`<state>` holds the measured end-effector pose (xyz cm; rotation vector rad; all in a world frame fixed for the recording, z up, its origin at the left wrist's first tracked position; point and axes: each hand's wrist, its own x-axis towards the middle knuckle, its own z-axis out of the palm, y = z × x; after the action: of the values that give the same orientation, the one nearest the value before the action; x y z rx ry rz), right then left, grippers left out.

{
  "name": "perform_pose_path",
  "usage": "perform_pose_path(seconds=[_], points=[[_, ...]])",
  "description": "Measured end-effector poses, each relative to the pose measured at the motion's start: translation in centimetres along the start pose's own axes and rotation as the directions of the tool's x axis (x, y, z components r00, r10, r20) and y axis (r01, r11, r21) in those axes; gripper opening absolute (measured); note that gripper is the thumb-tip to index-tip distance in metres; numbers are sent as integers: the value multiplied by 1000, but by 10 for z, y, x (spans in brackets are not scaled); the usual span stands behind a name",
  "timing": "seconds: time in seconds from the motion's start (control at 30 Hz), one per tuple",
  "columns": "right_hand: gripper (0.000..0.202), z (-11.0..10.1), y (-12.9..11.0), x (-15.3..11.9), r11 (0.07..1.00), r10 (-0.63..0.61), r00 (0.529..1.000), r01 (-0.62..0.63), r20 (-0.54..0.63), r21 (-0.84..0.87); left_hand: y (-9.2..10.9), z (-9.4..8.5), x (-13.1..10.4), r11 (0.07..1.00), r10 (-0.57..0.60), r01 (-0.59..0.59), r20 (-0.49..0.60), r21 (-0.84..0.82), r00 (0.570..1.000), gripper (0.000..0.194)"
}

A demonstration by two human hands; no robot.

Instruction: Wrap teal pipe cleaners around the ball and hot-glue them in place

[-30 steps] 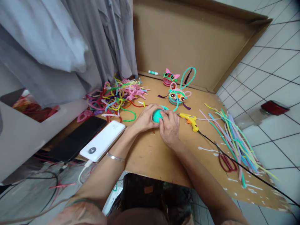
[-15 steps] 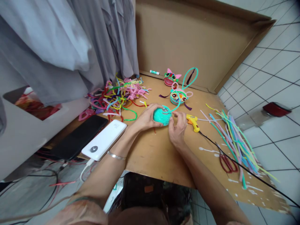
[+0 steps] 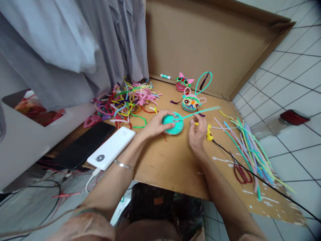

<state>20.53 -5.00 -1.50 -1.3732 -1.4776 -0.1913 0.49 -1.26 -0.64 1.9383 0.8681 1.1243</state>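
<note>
My left hand (image 3: 159, 124) is wrapped round the left side of a turquoise rounded piece (image 3: 175, 128) coiled from fuzzy pipe cleaner, with a greyish spot on top. From that top a loose turquoise pipe cleaner end (image 3: 208, 110) sticks out to the right, nearly straight. Just under this end is my right hand (image 3: 197, 134), its fingers bent and the thumb apart from them. Part of a yellow glue gun (image 3: 209, 133) shows between and behind those fingers; the hand hides the rest. Behind stand two animal heads, a pink-eared one (image 3: 191, 102) and a smaller one (image 3: 182, 83).
Tangled pipe cleaners (image 3: 132, 98) lie at the back left, straight ones (image 3: 250, 147) at the right. Red-handled scissors (image 3: 242, 172) rest under the glue gun's black cord (image 3: 233, 155). A white power bank (image 3: 112, 147) and black phone (image 3: 85, 144) are left of my arm.
My right hand has moved right, away from the coiled piece and in front of the glue gun. The pipe cleaner end has swung from a bent upward curve to straight out rightward.
</note>
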Motion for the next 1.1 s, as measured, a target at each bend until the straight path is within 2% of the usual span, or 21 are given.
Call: perform_pose_path(seconds=[0.1,0.17,0.2,0.27,0.33,0.4,0.57,0.7,0.8,0.93,1.03,1.1], points=[[28,-9,13,13,988,155,985,-156,-70,-10,-1,-2,1,998,-54,53,-23,-31,998,48],[29,-19,25,23,955,279,953,-288,-119,-68,-2,-3,2,994,-102,101,-33,-44,994,49],[31,-24,31,27,928,335,933,-350,-130,-126,-2,-4,2,990,-135,133,-34,-53,990,49],[33,-34,42,33,851,425,902,-428,-77,-304,-2,-5,2,983,-177,175,-36,-55,984,50],[36,-41,49,34,760,497,866,-408,48,-506,-1,-6,2,981,-193,191,-42,-36,980,50],[45,-42,51,31,679,545,825,-332,147,-655,0,-6,2,981,-194,193,-47,-11,980,51],[68,-37,48,25,566,591,782,-228,198,-792,3,-2,1,985,-165,165,-7,51,986,64],[69,-37,50,25,553,581,787,-194,208,-810,2,7,0,993,-52,49,19,108,998,84],[65,-36,51,26,554,597,776,-216,204,-804,-2,13,-1,990,38,-37,-1,133,999,83],[60,-33,52,24,578,590,783,-241,195,-780,-4,17,-1,990,63,-58,-29,130,998,75],[57,-33,53,23,581,543,818,-204,188,-788,-4,18,-1,990,76,-71,-35,123,997,71],[55,-34,52,23,613,446,873,-136,199,-779,-4,18,0,989,80,-74,-38,128,996,71]])
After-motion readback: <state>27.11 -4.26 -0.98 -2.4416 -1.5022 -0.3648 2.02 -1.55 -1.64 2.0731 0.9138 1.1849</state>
